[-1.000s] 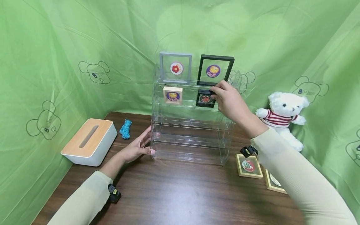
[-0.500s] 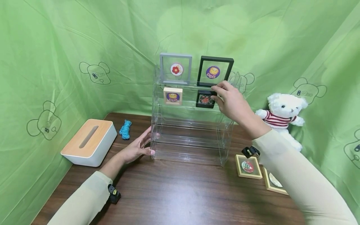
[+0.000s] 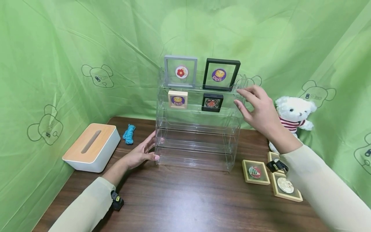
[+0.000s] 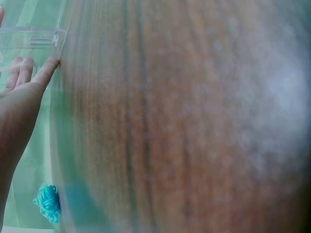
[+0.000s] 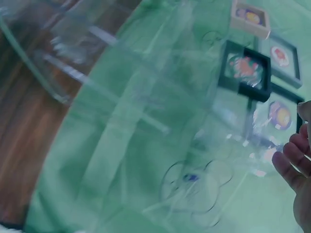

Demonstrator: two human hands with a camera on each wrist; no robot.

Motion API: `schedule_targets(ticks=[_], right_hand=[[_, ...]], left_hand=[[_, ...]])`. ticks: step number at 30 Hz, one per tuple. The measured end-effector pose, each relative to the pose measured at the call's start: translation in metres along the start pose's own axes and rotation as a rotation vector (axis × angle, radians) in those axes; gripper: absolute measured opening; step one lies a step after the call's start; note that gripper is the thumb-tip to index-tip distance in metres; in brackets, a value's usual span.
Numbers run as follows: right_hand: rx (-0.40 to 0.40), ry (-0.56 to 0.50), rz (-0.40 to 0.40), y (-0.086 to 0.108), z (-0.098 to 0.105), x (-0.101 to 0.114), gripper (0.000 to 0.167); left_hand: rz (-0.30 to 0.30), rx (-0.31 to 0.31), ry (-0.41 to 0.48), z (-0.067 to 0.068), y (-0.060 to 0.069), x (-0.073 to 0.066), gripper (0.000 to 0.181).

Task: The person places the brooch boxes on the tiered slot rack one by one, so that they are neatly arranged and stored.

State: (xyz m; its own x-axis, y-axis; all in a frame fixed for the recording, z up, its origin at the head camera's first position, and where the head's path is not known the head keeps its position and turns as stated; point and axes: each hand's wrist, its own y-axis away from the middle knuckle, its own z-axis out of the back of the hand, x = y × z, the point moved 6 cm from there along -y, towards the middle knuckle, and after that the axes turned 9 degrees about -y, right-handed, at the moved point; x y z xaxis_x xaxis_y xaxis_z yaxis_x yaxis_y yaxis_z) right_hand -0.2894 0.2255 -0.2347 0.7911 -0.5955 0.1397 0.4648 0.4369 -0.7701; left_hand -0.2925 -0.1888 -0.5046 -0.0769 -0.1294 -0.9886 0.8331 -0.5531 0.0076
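Note:
A clear acrylic tiered display stand [image 3: 194, 145] stands mid-table. My left hand [image 3: 142, 153] holds its lower left side, thumb at the front edge and fingers around the side. My right hand [image 3: 261, 111] is just off the stand's upper right side, thumb and index finger apart with nothing between them. On the top tier are a grey frame [image 3: 181, 85] with a red flower disc and a larger black frame [image 3: 221, 60]. One tier down sit a small wooden frame [image 3: 178, 93] and a small black frame [image 3: 212, 96], also seen in the right wrist view.
Gold-edged frames, such as one with a green-and-red disc [image 3: 256, 172] and one with a pale disc [image 3: 286, 186], lie at right. Behind them sits a white teddy bear [image 3: 295, 108]. At left are a tissue box [image 3: 91, 141] and blue cord [image 3: 129, 133].
My right hand has let go of the small black frame and moved right, leaving it on the second tier. The left hand has stayed at the stand's side.

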Motion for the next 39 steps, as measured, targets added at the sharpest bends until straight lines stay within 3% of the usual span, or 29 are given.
schedule_targets(ticks=[3,10,26,31,35,39], right_hand=[[0.022,0.012,-0.057,0.018,0.006,-0.011,0.038],[0.158,0.016,-0.179,0.074,0.005,-0.042,0.036],[0.379,-0.097,-0.337,0.189,-0.010,-0.082,0.025],[0.462,-0.120,-0.360,0.217,-0.014,-0.089,0.023],[0.543,-0.134,-0.424,0.236,-0.016,-0.095,0.018],[0.547,-0.145,-0.419,0.249,-0.018,-0.097,0.014]], left_hand=[[0.004,-0.003,0.000,0.000,-0.001,0.001,0.120],[0.005,-0.008,-0.008,-0.001,0.001,0.001,0.121],[0.008,-0.011,-0.006,-0.001,0.000,0.000,0.121],[0.011,-0.015,-0.004,-0.001,0.000,0.001,0.122],[0.012,-0.018,-0.003,-0.001,0.000,0.001,0.122],[0.014,-0.021,-0.002,0.000,0.000,0.002,0.122]])
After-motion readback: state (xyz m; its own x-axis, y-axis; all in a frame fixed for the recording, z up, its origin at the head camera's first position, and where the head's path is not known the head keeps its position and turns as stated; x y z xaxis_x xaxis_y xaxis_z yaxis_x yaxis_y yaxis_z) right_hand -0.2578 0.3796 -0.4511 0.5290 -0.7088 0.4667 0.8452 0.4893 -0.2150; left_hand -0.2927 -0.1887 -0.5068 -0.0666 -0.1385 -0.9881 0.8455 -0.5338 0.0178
